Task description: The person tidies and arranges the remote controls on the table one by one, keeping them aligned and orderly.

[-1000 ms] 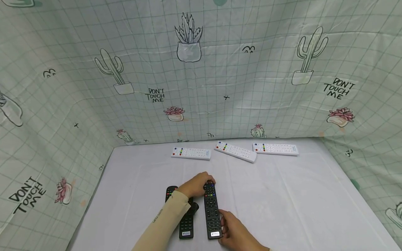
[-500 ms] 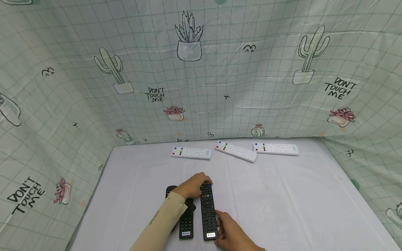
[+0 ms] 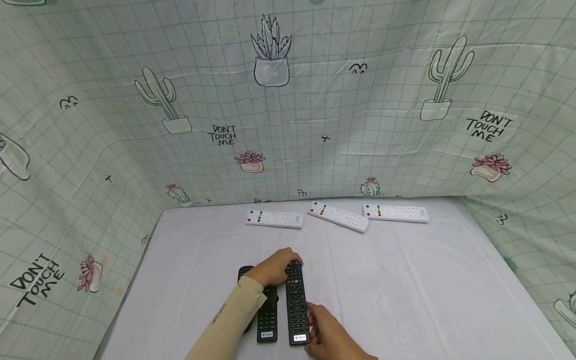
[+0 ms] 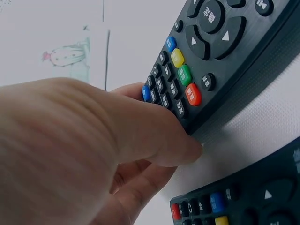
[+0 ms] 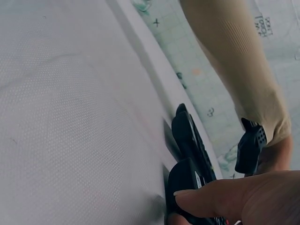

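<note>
A black remote control (image 3: 297,307) with coloured buttons lies lengthwise on the white tabletop, its label towards me. My left hand (image 3: 272,267) grips its far end; in the left wrist view the thumb lies along the side, fingers past the end. At the near right corner my right hand (image 3: 332,332) holds the same remote. In the right wrist view the right thumb (image 5: 211,197) presses its near end. Just to the left lies a second black remote (image 3: 267,322), partly under the left forearm. A third black remote (image 3: 243,271) is mostly hidden behind the sleeve.
Three white remotes lie along the back: a left one (image 3: 274,219), a slanted middle one (image 3: 337,217) and a right one (image 3: 396,213). Behind them hangs a cactus-print cloth (image 3: 306,115), which also runs down both sides. A dark device (image 5: 251,147) sits on the left wrist.
Both hands have slid the right-hand black remote a little to the left, closer to the second black one. The other remotes lie where they were.
</note>
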`<state>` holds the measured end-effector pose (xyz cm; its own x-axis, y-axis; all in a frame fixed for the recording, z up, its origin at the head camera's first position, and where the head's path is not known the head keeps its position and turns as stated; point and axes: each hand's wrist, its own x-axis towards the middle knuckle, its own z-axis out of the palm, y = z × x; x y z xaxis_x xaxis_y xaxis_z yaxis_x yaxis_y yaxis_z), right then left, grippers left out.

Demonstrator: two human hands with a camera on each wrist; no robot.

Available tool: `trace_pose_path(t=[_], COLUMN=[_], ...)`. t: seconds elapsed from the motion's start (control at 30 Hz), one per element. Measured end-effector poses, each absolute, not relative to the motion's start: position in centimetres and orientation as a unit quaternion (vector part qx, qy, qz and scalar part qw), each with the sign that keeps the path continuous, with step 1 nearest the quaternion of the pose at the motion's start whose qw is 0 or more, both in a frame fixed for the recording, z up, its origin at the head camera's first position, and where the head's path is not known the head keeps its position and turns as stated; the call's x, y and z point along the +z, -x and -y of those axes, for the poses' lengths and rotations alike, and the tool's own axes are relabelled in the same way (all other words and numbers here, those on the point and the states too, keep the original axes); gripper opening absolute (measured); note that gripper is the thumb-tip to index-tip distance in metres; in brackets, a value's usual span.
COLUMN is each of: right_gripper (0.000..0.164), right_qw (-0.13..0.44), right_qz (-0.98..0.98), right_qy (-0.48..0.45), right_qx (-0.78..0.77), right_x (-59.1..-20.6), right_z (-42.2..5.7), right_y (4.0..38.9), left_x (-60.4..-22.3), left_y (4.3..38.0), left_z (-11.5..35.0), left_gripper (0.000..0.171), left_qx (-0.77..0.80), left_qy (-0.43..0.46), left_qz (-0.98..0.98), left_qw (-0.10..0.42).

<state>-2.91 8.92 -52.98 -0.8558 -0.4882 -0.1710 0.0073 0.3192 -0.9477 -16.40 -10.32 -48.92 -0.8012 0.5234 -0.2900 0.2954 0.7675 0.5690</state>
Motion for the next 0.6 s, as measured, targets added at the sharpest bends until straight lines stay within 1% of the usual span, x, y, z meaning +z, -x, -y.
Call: trace_pose_path(t=[0.13, 0.3, 0.6], right_gripper=[0.087, 0.083, 0.074], right_qw=[0.226, 0.214, 0.181], right_qz=[-0.785, -0.802, -0.832], right_qy=[0.159, 0.172, 0.192], right_qx=[-0.554, -0.53, -0.488], right_x=[-52.8, -52.5, -52.5], right_z=[-9.1, -9.7, -11.1], right_y=[3.0, 3.2, 4.0], left_x=[-49.1, -49.3, -49.3], left_y=[16.4, 16.5, 16.9], left_z=[10.5, 11.2, 13.1], left_gripper=[0.053, 0.052, 0.054], left_qx=[0.255, 0.271, 0.323], left_qy=[-0.226, -0.232, -0.234], left_qz=[-0.913, -0.908, -0.899], left_qw=[0.225, 0.22, 0.183])
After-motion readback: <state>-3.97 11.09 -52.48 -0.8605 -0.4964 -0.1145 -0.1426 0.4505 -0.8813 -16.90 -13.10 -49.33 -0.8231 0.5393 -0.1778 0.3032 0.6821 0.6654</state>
